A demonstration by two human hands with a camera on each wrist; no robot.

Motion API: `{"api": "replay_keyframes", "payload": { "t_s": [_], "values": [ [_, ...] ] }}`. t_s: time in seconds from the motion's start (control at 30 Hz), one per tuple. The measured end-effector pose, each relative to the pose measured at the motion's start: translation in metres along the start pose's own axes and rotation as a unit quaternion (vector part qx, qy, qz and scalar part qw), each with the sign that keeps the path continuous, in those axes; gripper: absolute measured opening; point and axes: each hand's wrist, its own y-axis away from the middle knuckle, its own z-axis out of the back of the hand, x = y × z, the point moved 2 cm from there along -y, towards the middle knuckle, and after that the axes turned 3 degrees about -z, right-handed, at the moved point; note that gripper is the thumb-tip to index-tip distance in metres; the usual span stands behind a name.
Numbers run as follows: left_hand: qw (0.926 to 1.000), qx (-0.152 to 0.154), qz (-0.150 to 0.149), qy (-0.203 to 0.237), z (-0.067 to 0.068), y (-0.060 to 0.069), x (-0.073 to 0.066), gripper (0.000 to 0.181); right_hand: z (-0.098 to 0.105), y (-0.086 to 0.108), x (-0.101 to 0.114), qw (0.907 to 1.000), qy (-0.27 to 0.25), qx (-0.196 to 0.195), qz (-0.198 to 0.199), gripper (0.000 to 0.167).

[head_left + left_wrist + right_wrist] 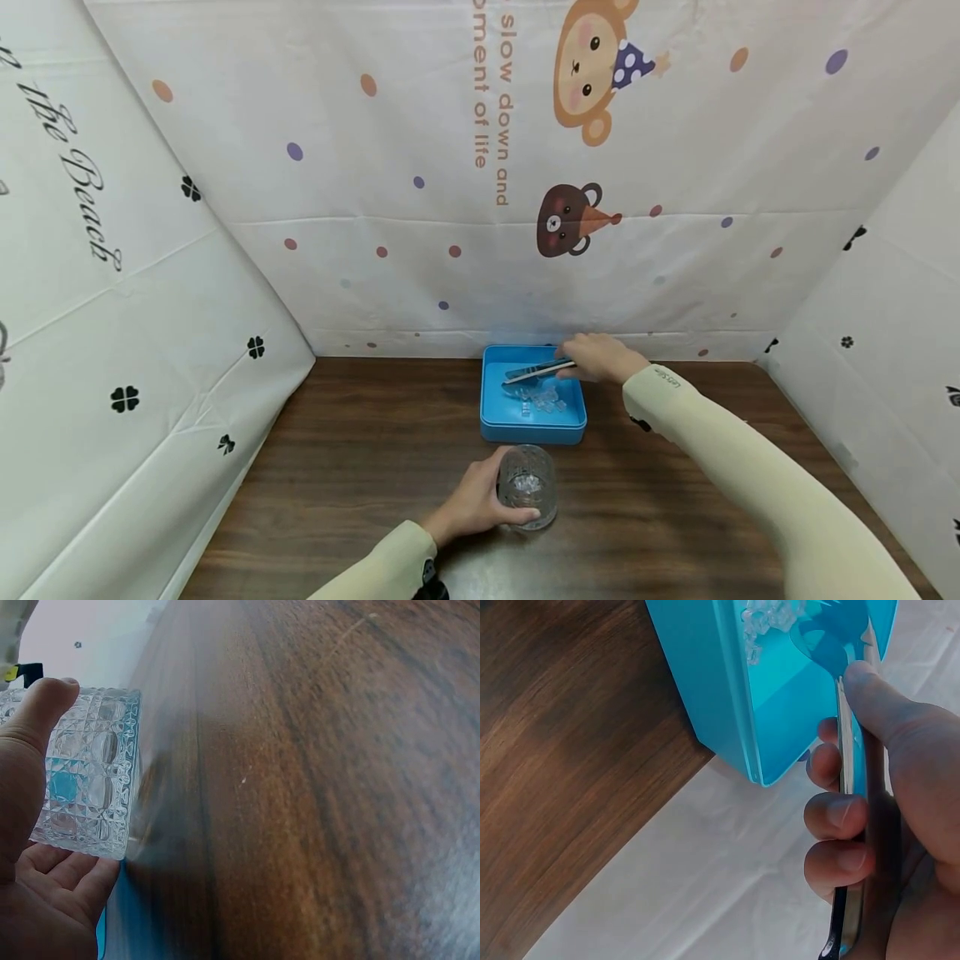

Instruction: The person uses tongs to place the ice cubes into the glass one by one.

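My left hand (474, 500) grips a clear patterned drinking glass (534, 512) from its left side, with the thumb on the near side. In the left wrist view the cut-pattern wall of the glass (86, 776) shows close up, its base at the table. Bright glints show inside it; I cannot tell whether it holds anything. Over the right side of a blue tin (532, 435), my right hand (596, 358) holds metal tongs (846, 739). Their tips reach into the tin, beside clear ice-like pieces (550, 402). Whether the tips pinch a piece is unclear.
The dark wooden tabletop (375, 442) lies under everything. A printed white cloth (435, 275) rises right behind the tin, and more cloth walls stand at the left (187, 367) and right (877, 367).
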Motion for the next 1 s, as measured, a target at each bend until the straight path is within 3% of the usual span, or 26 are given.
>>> {"api": "replay_keyframes", "payload": {
  "t_s": [0.57, 1.0],
  "values": [
    [1.0, -0.001, -0.002, 0.006, -0.001, 0.0, 0.0006, 0.077, -0.0039, -0.0012, 0.0018, 0.9993, 0.027, -0.016, 0.021, 0.035],
    [1.0, -0.001, 0.0, 0.004, -0.0001, -0.0002, -0.0002, 0.077, -0.0043, -0.0026, 0.0009, 0.9993, 0.007, -0.025, 0.026, 0.028]
  ]
}}
